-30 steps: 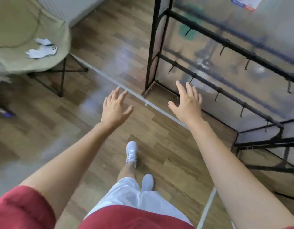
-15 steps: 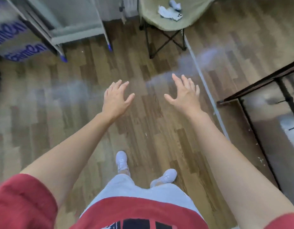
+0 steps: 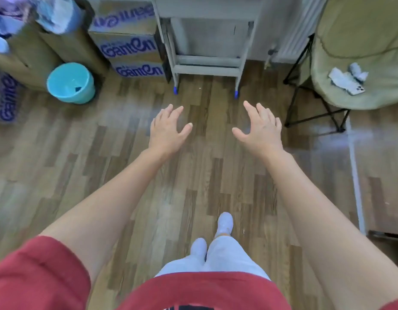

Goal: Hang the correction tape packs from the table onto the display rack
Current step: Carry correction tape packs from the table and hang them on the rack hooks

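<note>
Left hand [image 3: 165, 130], right hand [image 3: 259, 128] mid-frame above wood floor [image 3: 104, 171], fingers spread, grasping nothing. Teal bin [image 3: 70, 86] upper left.

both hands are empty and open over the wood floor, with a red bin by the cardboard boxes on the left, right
Not red: the head view shows the bin is turquoise. Otherwise yes: left hand and right hand are empty and open over the wood floor, bin by the cardboard boxes.
</note>
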